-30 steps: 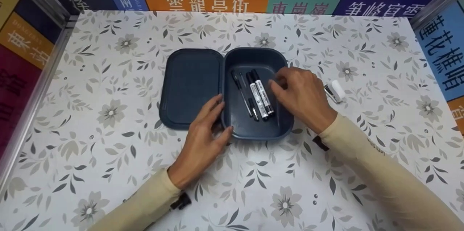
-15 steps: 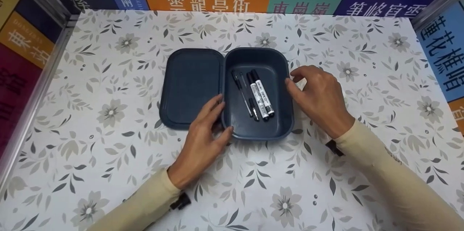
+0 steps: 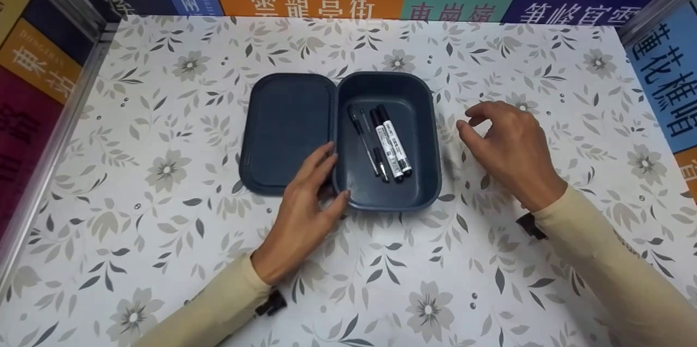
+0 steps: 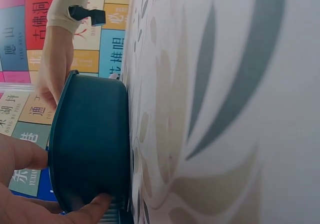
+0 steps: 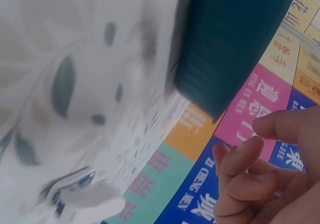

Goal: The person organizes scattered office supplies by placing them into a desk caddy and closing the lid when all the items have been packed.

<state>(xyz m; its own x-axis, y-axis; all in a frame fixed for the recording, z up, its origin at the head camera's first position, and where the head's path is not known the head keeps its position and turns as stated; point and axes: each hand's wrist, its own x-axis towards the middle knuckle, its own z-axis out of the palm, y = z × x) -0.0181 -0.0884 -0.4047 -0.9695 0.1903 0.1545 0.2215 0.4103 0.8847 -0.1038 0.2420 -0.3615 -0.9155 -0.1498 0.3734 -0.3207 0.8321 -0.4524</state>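
Note:
A dark blue plastic box (image 3: 389,197) stands on the table, its attached lid (image 3: 288,129) folded out flat to the left. Two gel pens (image 3: 366,142) and two white-and-black markers (image 3: 391,142) lie inside, side by side. My left hand (image 3: 302,208) rests at the box's near left corner; in the left wrist view its thumb (image 4: 27,154) is at the rim and a finger lies along the outer wall. Right of the box hovers my right hand (image 3: 512,148), fingers loosely bent, nothing between them. Below it, a small white stapler-like object with metal parts (image 5: 90,199) shows blurred in the right wrist view.
A white tablecloth (image 3: 190,227) with grey flowers and leaves covers the table. Panels with large printed characters (image 3: 310,1) stand along the back and both sides, with clear corner posts (image 3: 60,4). Dark clips sit at both wrists over beige sleeves.
My right hand has drawn back from over the box to the right, now covering the white object in the head view. The left hand, box and pens have stayed in place.

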